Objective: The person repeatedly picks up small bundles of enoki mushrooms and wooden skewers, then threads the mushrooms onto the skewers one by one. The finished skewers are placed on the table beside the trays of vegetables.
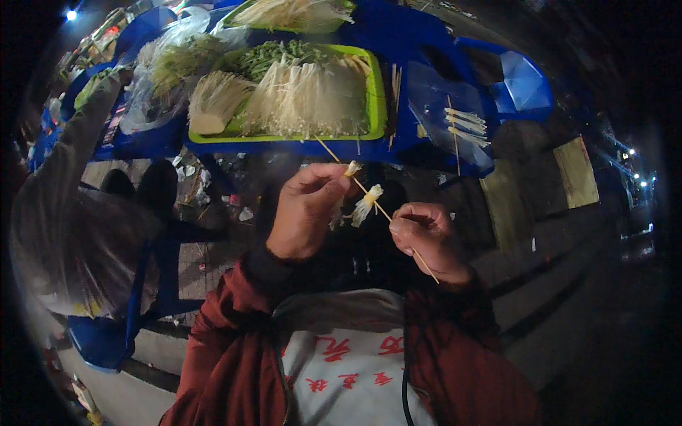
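My right hand [426,237] holds a thin bamboo skewer [384,213] near its lower end. Between the hands, a small bundle of enoki mushrooms [367,201] with a pale band around it is threaded on the stick. My left hand [311,207] pinches a second small bundle [351,169] on the skewer, close to its upper end. Beyond the hands, a lime-green tray [378,96] holds a spread of loose enoki [309,101], an enoki clump with its base [216,104] and green vegetables [277,56].
Finished-looking bundles on a skewer [466,127] lie on a clear sheet at the blue table's right. Loose skewers [395,101] rest beside the tray. Plastic bags [160,101] with greens stand at left, another tray [298,24] behind. A large bag [80,239] sits at lower left.
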### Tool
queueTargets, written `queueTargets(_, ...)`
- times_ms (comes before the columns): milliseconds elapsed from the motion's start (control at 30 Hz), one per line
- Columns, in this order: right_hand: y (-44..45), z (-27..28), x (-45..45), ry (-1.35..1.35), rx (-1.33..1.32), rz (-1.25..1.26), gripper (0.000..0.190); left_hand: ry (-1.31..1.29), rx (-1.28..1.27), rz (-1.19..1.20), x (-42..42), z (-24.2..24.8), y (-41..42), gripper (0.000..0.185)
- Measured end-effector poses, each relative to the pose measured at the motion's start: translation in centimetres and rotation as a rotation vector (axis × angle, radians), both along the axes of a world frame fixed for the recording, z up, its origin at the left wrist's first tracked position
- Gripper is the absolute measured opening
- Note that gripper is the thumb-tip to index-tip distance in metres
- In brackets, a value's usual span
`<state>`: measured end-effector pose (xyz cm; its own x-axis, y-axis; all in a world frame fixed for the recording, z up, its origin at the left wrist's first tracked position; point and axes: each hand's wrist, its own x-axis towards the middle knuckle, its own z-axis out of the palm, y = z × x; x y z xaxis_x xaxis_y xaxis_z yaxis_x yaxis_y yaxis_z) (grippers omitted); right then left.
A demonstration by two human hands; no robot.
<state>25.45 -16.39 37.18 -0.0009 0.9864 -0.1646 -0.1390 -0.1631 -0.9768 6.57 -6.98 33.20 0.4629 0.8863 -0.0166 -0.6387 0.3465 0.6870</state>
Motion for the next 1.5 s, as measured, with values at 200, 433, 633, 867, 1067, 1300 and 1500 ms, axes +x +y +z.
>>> queueTargets(200,1.5,0.2,5.8,0.112,0.171,-0.27,0.009,0.211,0.101,0.126,-1.2,0.7,0.9,0.022)
queueTargets(433,7.2,-1.2,20.3,-0.895,0.39,-0.644,0.017,0.17,0.044,0.11,-0.7,-1.2,1.9,0.015)
queueTargets(633,11.4,-5.0,19.1,-1.524,0.122,-0.661,0.025,0.147,-0.049,0.061,-1.0,-1.3,1.8,0.009)
queueTargets(867,18.7,-1.9,9.5,-0.882,0.43,-0.293,0.025,0.11,-0.107,0.049,-1.5,-1.3,2.3,0.008)
queueTargets(1067,29.0,-0.3,0.6,-0.894,0.573,-0.066,0.021,0.085,-0.065,0.047,-2.1,-0.6,2.8,0.006)
queueTargets(1300,35.6,-3.0,-1.7,-1.009,0.309,0.08,0.035,0.076,-0.099,0.063,-3.0,-0.2,3.5,0.006)
queueTargets(1500,36.6,-3.9,-1.9,-0.989,0.201,0.026,0.03,0.102,-0.136,0.087,-2.9,-0.6,3.9,0.005)
